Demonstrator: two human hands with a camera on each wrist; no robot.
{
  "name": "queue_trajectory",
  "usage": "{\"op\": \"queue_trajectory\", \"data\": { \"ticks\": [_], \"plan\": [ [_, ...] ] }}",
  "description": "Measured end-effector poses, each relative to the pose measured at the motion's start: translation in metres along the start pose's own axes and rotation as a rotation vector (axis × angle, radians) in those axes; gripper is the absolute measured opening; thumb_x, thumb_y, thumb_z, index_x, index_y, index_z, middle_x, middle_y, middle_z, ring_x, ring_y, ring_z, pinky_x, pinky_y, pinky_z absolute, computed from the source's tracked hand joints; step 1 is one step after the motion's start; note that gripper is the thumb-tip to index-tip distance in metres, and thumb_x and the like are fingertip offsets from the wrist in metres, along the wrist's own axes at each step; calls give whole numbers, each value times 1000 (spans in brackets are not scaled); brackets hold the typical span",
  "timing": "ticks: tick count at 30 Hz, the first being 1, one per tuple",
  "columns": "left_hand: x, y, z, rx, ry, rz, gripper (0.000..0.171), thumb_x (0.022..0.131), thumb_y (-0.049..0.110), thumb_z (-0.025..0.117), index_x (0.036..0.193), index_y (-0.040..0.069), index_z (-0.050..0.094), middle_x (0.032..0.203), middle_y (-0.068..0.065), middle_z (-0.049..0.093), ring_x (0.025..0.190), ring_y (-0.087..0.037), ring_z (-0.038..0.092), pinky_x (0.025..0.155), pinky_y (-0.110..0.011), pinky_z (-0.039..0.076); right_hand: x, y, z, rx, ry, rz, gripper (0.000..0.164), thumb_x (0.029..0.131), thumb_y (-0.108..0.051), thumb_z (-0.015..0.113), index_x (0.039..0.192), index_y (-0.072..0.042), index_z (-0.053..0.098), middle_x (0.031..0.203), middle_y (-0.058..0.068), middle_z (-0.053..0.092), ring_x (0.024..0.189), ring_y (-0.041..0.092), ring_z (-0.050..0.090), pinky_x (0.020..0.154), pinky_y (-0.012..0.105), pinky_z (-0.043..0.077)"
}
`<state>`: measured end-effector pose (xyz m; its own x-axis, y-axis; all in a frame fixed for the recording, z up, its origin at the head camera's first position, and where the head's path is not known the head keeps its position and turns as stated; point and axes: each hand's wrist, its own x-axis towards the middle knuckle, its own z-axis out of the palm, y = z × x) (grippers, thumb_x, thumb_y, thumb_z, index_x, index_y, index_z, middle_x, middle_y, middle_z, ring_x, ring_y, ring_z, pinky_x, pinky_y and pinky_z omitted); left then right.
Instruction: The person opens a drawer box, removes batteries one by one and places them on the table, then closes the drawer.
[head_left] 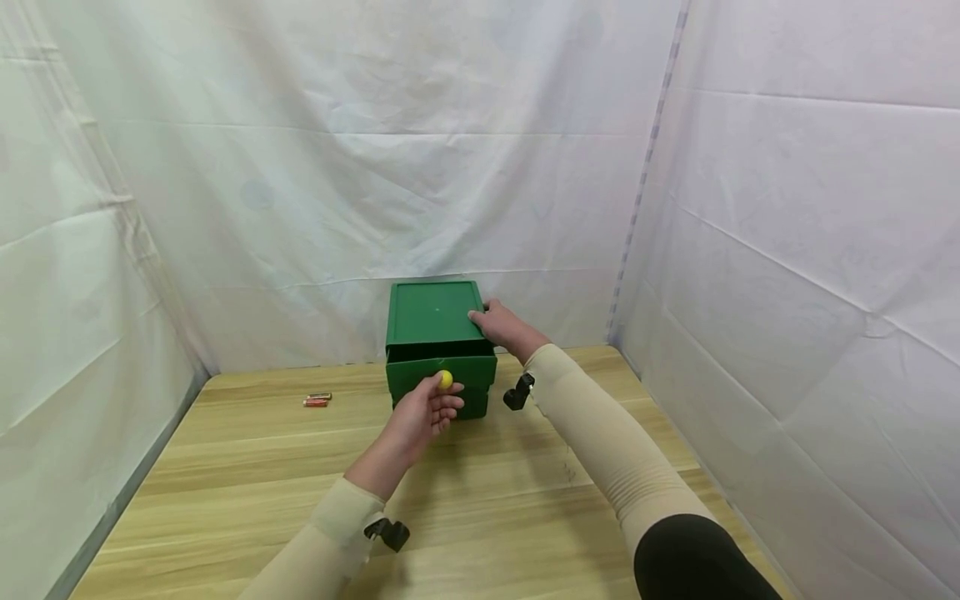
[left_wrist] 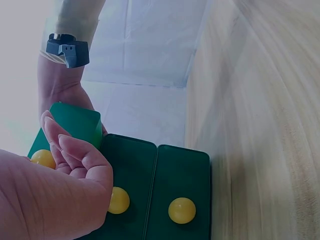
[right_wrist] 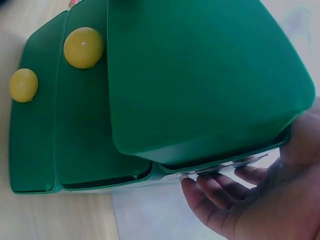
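A small green drawer cabinet (head_left: 437, 312) stands at the back of the wooden table. Its top drawer (right_wrist: 210, 75) sticks out of the front, with a dark gap showing above it. At that drawer's yellow ball knob (head_left: 446, 379), my left hand (head_left: 420, 414) has its thumb and fingers around the ball in a pinch. My right hand (head_left: 510, 325) grips the cabinet's right side, thumb on the top edge and fingers along the side wall. The middle drawer's knob (right_wrist: 83, 47) and the bottom drawer's knob (left_wrist: 182, 210) are untouched. The drawer's inside is hidden.
Two batteries (head_left: 316, 402) lie side by side on the wooden table (head_left: 247, 467), left of the cabinet. White sheeting (head_left: 360, 183) hangs behind the table and along both sides.
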<state>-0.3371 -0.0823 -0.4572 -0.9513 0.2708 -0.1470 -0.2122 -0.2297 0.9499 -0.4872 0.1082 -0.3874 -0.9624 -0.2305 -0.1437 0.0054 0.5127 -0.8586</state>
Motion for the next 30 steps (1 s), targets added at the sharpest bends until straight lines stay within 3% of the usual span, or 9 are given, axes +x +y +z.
{"op": "queue_trajectory", "data": {
  "ticks": [30],
  "plan": [
    [22, 7, -3, -68, 40, -34, 56, 105, 50, 43, 129, 3, 62, 101, -4, 65, 88, -17, 55, 84, -34, 41, -1, -3, -2, -15, -15, 9, 60, 107, -40, 47, 149, 0, 28, 136, 21, 47, 120, 31, 57, 100, 48, 48]
  ]
}}
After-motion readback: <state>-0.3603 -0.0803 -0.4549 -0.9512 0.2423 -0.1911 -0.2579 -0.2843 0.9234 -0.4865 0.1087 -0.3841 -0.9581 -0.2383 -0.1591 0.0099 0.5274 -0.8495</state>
